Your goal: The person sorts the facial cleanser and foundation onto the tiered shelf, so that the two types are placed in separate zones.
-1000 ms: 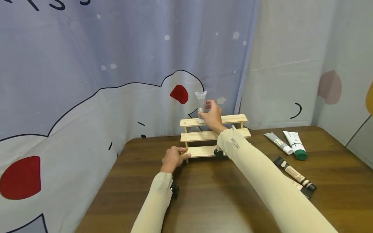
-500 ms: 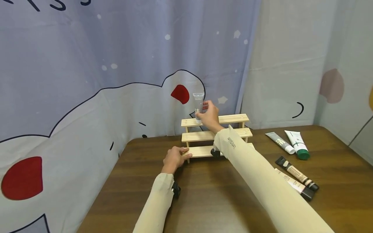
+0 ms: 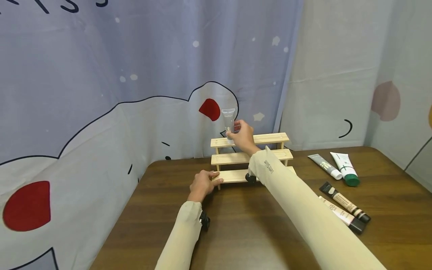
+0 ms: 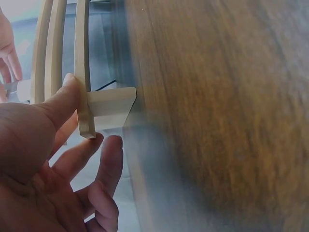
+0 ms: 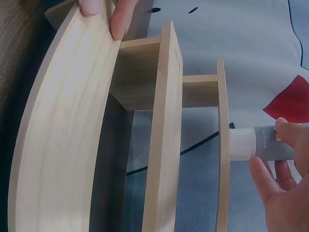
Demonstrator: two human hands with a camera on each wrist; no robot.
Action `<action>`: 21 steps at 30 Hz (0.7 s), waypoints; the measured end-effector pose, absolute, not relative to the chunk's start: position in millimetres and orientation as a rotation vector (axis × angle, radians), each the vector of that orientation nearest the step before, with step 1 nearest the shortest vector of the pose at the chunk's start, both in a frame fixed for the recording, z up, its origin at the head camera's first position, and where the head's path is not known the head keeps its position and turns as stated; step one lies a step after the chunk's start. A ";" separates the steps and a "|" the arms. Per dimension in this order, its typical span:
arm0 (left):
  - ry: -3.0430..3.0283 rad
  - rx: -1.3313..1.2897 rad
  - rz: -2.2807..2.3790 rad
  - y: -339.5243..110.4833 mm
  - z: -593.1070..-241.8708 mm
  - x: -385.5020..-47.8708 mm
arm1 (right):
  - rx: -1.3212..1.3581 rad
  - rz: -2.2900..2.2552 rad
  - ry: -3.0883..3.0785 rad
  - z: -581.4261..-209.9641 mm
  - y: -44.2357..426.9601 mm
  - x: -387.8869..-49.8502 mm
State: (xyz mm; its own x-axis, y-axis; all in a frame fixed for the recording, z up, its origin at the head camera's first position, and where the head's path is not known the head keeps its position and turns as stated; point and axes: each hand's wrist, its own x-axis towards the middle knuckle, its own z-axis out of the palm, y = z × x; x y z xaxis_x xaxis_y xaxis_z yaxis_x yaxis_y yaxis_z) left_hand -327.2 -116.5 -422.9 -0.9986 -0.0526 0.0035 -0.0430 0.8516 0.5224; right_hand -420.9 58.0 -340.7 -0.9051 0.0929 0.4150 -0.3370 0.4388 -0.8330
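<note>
A three-tier wooden display rack (image 3: 233, 175) stands toward the back of the table. My right hand (image 3: 244, 135) pinches a grey squeeze tube (image 3: 228, 118) between thumb and fingers, over the left part of the top tier. The tube is upright with its white cap (image 5: 242, 144) downward; in the right wrist view the cap meets the top board. My left hand (image 3: 201, 184) grips the left end of the lowest tier. Its thumb (image 4: 67, 96) lies on the board in the left wrist view, with fingers below the board's end.
To the right of the rack lie a grey tube with a white cap (image 3: 325, 166) and a white tube with a green cap (image 3: 345, 168). Nearer are a black-and-beige tube (image 3: 345, 201) and a pale tube with a black cap (image 3: 342, 214). A printed curtain (image 3: 162, 123) hangs behind the table.
My right hand has shifted the grey tube a little to the left along the top tier. My left hand keeps its grip on the lowest tier.
</note>
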 end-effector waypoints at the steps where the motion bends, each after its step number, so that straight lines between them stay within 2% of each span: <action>1: -3.004 0.078 -0.848 -116.3 -422.9 -327.1 | 0.207 1.458 -2.298 -340.8 58.4 -420.8; 13: -2.894 0.037 -0.830 -114.9 -428.8 -330.0 | 0.264 1.383 -2.447 -351.4 73.1 -419.5; 21: -2.848 -0.016 -1.101 -122.7 -435.0 -342.1 | 0.338 1.474 -2.467 -348.9 91.4 -409.2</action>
State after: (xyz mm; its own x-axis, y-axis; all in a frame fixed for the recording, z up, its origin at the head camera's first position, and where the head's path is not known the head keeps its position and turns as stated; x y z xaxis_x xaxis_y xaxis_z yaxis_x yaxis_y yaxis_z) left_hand -342.1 -122.7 -435.0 -0.9960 -0.0218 0.0861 0.0417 0.7405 0.6707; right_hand -409.2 91.4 -348.9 -0.9425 -0.0710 0.3267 -0.3213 0.4620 -0.8266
